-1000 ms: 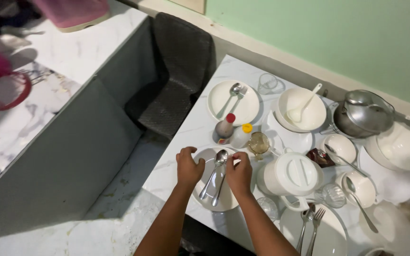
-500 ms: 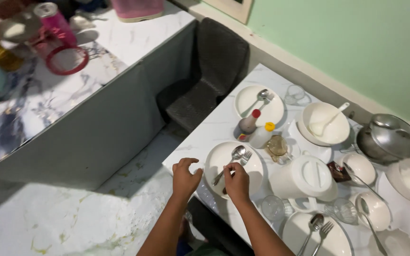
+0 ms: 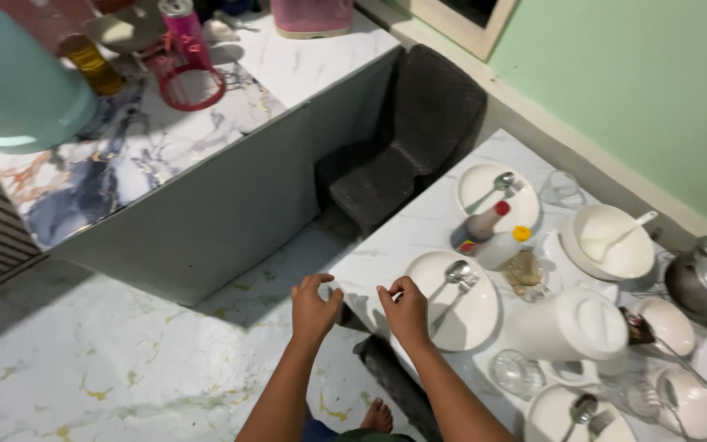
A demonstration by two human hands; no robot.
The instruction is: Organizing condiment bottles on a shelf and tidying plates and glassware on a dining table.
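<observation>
White plate [image 3: 475,321] with spoon [image 3: 455,272] and fork [image 3: 450,301] sits near table [image 3: 419,225] corner. Right hand [image 3: 407,311], at its nine o'clock, apparently pinches the rim. Left hand [image 3: 314,308] hovers released.

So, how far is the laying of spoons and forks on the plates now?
Done, it seems: the far plate, the near plate and the bottom plate each carry a spoon and a fork. In hand: the right hand is at the near plate's rim, by the handle ends; the left hand is at the table corner. Left: perhaps only straightening that pair.
</observation>
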